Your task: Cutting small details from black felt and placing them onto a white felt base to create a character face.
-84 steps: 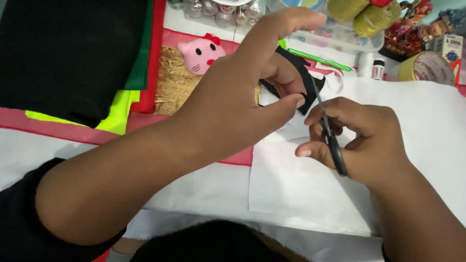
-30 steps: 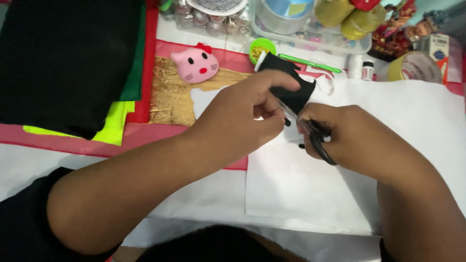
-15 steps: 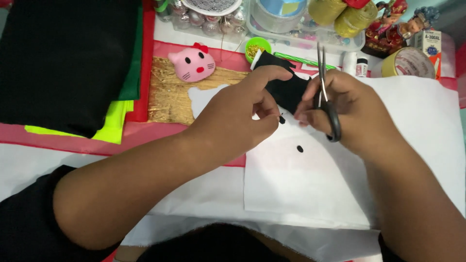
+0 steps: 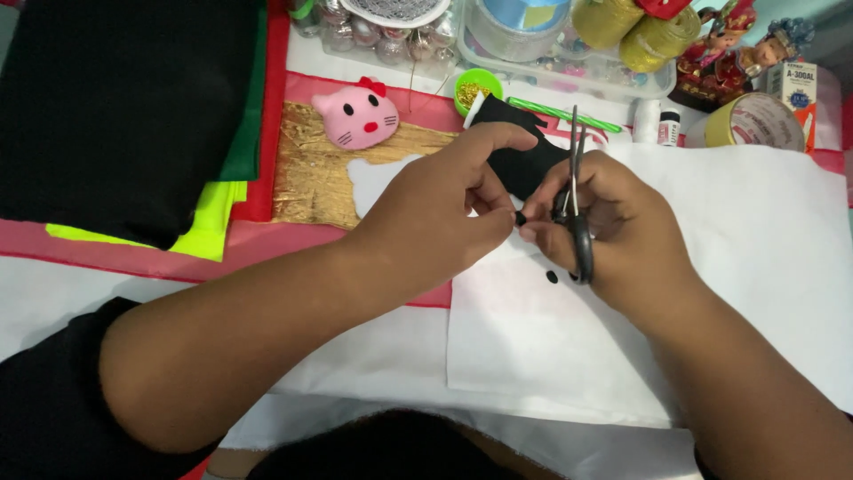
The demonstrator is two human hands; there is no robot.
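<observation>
Two hands over white felt sheet (image 4: 711, 267). Left hand (image 4: 435, 222) pinching tiny black felt dot (image 4: 521, 217) and black felt scrap (image 4: 524, 156), just above the sheet. Right hand (image 4: 613, 222) clenched round black-handled scissors (image 4: 576, 204), blades up. Apparently trimming small dots; another dot (image 4: 552, 276) lying on sheet. Steady fingertip hold needed.

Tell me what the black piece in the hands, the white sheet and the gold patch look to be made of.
Black piece: probably felt; matte, soft-looking, no shine.
White sheet: likely felt or thick paper; flat, matte, clean cut edges.
Gold patch: seems metallic foil or glitter fabric; crinkled, glinting surface.
</observation>
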